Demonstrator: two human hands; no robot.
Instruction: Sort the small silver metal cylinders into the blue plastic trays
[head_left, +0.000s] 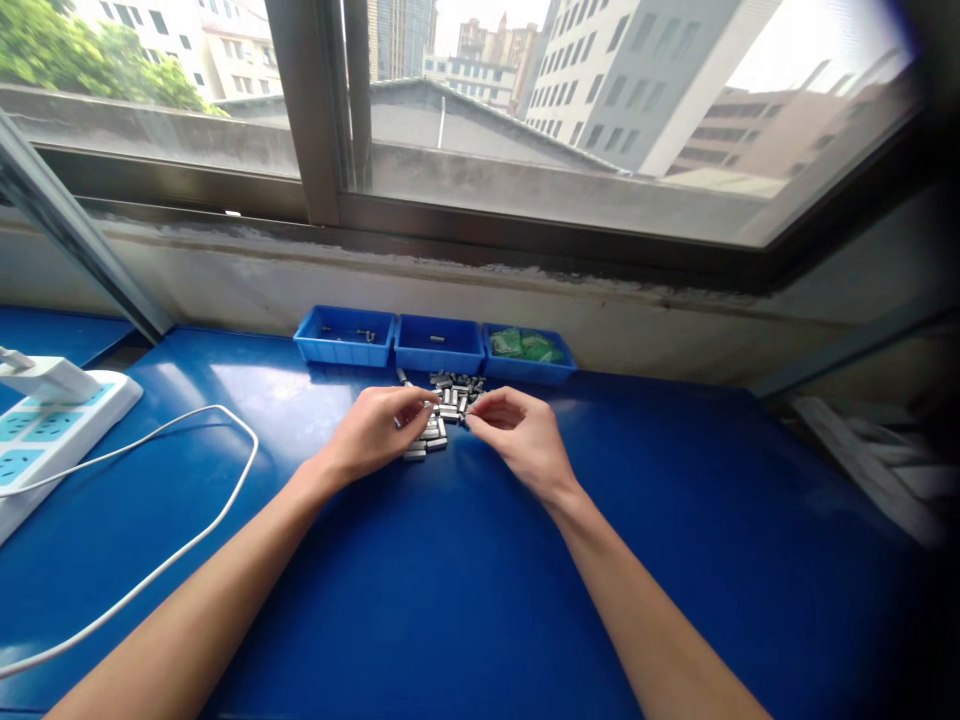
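Observation:
A pile of small silvery metal cylinders [450, 404] lies on the blue tabletop [480, 580], with smaller metal pieces [457, 381] at its far side. My left hand [376, 428] is over the left part of the pile, thumb and fingers pinched together; whatever they hold is too small to make out. On the right edge of the pile, my right hand [521, 432] pinches a tiny dark piece [468, 414] between thumb and fingertips. Its exact kind is not clear. Part of the pile is hidden behind my left hand.
Behind the pile stand three blue bins: the left bin [345, 350] and middle bin [439, 358] hold a few metal parts, the right bin [531, 368] green packets. A white power strip [112, 392] and white cable [244, 475] lie at left. A window wall rises behind.

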